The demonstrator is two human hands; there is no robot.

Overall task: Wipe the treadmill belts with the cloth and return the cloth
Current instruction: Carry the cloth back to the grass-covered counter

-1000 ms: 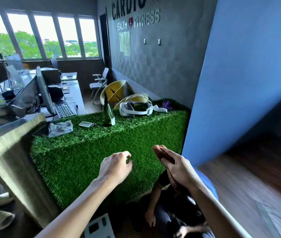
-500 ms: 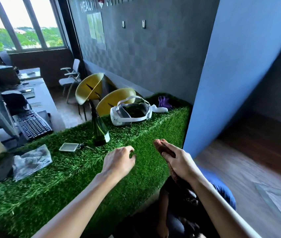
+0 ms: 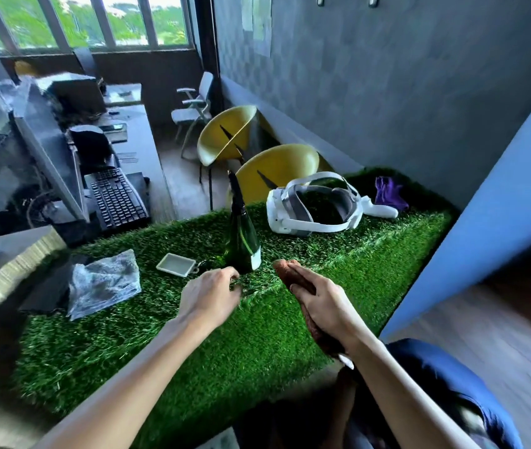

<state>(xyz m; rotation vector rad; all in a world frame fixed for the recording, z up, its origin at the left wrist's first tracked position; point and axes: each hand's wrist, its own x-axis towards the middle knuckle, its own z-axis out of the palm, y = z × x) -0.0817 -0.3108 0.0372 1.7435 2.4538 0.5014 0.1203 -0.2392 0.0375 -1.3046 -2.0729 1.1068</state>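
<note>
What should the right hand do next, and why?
Probably lower the right hand and lay the brown cloth on the grass-covered counter, clear of the green bottle: the hand grips the cloth over the turf, and no treadmill is in view.

Two hands in shot, one left hand (image 3: 209,296) and one right hand (image 3: 325,303), and a single brown cloth (image 3: 285,270). One turf counter (image 3: 257,335), and on it: one green bottle (image 3: 241,238), one small white tray (image 3: 176,264), one crumpled plastic bag (image 3: 105,280) on the left, one white headset (image 3: 290,205) far right, one purple cloth (image 3: 387,194). Chairs now: two yellow, the far yellow chair (image 3: 225,137) and the near yellow chair (image 3: 277,166), plus one pale chair (image 3: 199,98). One keyboard (image 3: 116,199), one monitor (image 3: 50,150) at left
</note>
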